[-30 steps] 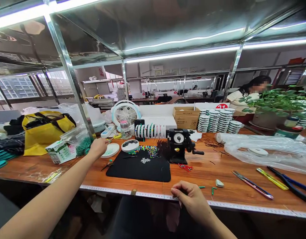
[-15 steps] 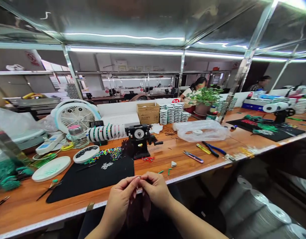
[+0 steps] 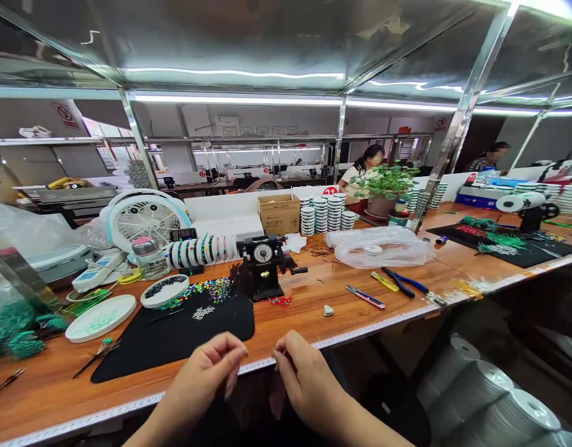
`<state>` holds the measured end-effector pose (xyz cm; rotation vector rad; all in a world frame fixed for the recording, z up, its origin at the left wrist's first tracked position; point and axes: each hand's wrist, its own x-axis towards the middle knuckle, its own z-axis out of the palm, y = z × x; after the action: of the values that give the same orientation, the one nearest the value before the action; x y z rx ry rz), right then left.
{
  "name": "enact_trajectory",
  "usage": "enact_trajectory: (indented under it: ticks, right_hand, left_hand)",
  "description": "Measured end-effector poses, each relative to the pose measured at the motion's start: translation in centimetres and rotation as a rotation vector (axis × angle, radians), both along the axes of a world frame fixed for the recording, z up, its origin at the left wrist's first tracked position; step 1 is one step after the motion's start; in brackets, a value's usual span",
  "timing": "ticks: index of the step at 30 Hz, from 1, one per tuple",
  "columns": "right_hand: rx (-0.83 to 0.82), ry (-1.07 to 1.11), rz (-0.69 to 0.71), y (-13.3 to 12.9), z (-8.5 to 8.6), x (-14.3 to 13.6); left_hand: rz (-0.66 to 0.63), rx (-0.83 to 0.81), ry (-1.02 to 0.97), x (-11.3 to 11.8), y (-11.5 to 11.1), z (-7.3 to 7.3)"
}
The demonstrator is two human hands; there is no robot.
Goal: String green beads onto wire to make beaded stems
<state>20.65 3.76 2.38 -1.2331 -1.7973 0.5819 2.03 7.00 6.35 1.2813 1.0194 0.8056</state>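
Observation:
My left hand (image 3: pixel 206 375) is over the table's front edge, thumb and forefinger pressed together. Facing it a short gap away, my right hand (image 3: pixel 311 382) is pinched in the same manner. Whatever is between the fingertips is too small to make out. Beyond the left hand lies a black mat (image 3: pixel 174 338) bearing a pile of small silvery pieces (image 3: pixel 203 313) and many coloured beads (image 3: pixel 216 290). Behind the hands stands a black hand-cranked winding machine (image 3: pixel 262 267) with a dial, holding a row of white spools (image 3: pixel 202 250). Red pieces (image 3: pixel 280 300) lie at its foot.
Right of the hands are a whitish block (image 3: pixel 329 310), snips (image 3: pixel 366 297), a yellow-handled tool (image 3: pixel 384 282) and blue-handled pliers (image 3: pixel 404 281). White dishes (image 3: pixel 100 318) sit to the left, near a fan (image 3: pixel 149 214). A co-worker (image 3: pixel 363 171) sits across the bench.
My hands have drawn apart, the left going leftward and the right slightly rightward; before, their fingertips met. Small green pieces near the table edge no longer show.

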Motion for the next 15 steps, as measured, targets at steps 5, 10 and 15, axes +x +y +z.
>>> enact_trajectory:
  ticks: [5, 10, 15]
  right_hand:
    - [-0.013, 0.022, 0.168, -1.9, 0.7, -0.7]
    - [-0.316, 0.157, 0.327, -1.8, -1.4, -2.7]
    - [-0.234, -0.032, 0.408, -1.9, -1.6, -3.7]
  left_hand:
    - [-0.227, -0.096, 0.157, -2.0, -2.8, -0.8]
    - [0.029, -0.193, -0.44, -3.2, -3.8, -1.1]
    - [0.123, -0.145, -0.678, -2.5, -3.9, -1.5]
